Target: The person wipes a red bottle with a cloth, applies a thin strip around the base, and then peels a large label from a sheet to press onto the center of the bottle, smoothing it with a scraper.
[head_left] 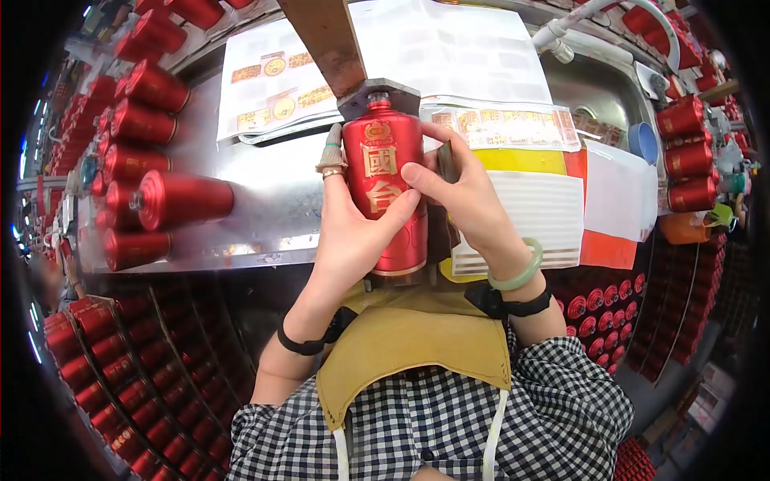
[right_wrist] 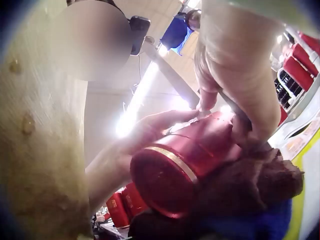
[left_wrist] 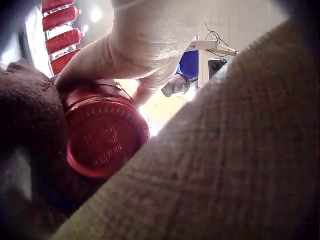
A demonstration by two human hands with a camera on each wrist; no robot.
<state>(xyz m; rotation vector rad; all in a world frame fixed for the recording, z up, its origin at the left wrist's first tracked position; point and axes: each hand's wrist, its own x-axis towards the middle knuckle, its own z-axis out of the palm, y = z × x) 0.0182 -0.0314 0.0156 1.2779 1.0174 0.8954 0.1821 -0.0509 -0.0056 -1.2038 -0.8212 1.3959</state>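
Note:
A red bottle (head_left: 399, 250) with gold characters lies face up in front of the person, its neck at a dark angular block (head_left: 385, 98). The left hand (head_left: 351, 228) holds its left side, thumb across the front; woven covers sit on a finger. From the right, the right hand (head_left: 473, 200) grips the bottle with its thumb on the front near the characters. A dark flat piece (head_left: 446, 163) shows by the right palm. In the right wrist view, brown cloth (right_wrist: 272, 175) lies under the bottle. Its embossed round base (left_wrist: 107, 140) faces the left wrist camera.
A wooden bar (head_left: 325, 40) reaches down to the block. Red bottles (head_left: 188, 200) lie at the left on the metal table (head_left: 265, 232). Printed label sheets (head_left: 501, 128) and striped paper (head_left: 521, 220) lie right, near a sink (head_left: 597, 88) and blue cup (head_left: 642, 143).

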